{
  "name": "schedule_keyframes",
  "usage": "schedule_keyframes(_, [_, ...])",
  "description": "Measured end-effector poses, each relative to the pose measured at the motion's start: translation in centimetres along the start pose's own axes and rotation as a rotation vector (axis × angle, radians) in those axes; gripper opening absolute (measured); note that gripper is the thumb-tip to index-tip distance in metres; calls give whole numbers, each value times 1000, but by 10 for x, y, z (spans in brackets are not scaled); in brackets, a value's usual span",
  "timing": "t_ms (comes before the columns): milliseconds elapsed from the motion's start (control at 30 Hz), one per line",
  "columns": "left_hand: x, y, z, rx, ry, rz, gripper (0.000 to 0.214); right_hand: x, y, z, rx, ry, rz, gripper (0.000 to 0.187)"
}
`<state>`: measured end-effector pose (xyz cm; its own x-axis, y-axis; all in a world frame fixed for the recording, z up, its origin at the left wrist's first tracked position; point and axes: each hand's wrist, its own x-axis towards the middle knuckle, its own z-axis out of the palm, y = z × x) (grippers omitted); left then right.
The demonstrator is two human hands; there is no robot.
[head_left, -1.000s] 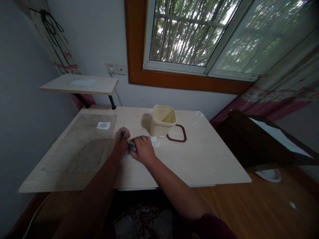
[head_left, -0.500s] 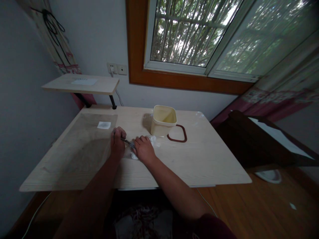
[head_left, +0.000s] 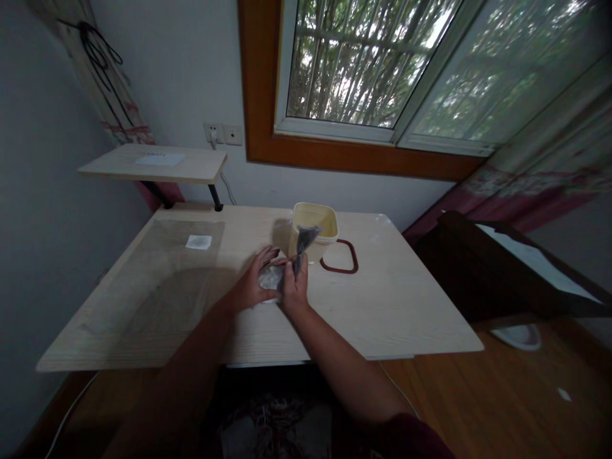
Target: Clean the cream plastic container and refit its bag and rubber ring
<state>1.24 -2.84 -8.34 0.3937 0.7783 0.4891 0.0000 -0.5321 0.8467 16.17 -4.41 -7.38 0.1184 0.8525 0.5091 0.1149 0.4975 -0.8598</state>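
Observation:
A crumpled, see-through plastic bag (head_left: 271, 278) is bunched between my hands just over the table. My left hand (head_left: 249, 284) cups its left side, thumb below and fingers curled over the top. My right hand (head_left: 295, 287) is closed around the bag's gathered neck, and a dark grey flared end sticks up above the fist. Behind that end stands a cream plastic tub (head_left: 306, 247), open at the top. What the bag contains, if anything, cannot be made out.
Right of the tub lies a reddish-brown rounded ring (head_left: 354, 258). A clear plastic sheet (head_left: 157, 280) with a white label (head_left: 199, 242) covers the table's left part. A small raised shelf (head_left: 157, 163) stands at the back left, below a wall socket (head_left: 222, 134).
My left hand has moved right, from the twisted strand to the bag's side. My right hand has turned upright around the neck, whose dark end now points up.

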Motion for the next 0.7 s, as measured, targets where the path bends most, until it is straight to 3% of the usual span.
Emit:
schedule_keyframes(133, [-3,4,3,158,-80,-102,122,3,4,2,254,52,172,30])
schedule_keyframes(233, [-2,3,2,254,-57,-154,118,6,7,3,404,19,275,29])
schedule_keyframes(400, [4,1,-5,524,34,-88,86,11,1,2,540,-48,303,27])
schedule_keyframes(567, [6,4,-24,877,62,-39,28,18,0,-2,454,-16,196,33])
schedule_keyframes(700, [4,5,-38,1041,240,-41,13,22,1,-6,254,90,158,41])
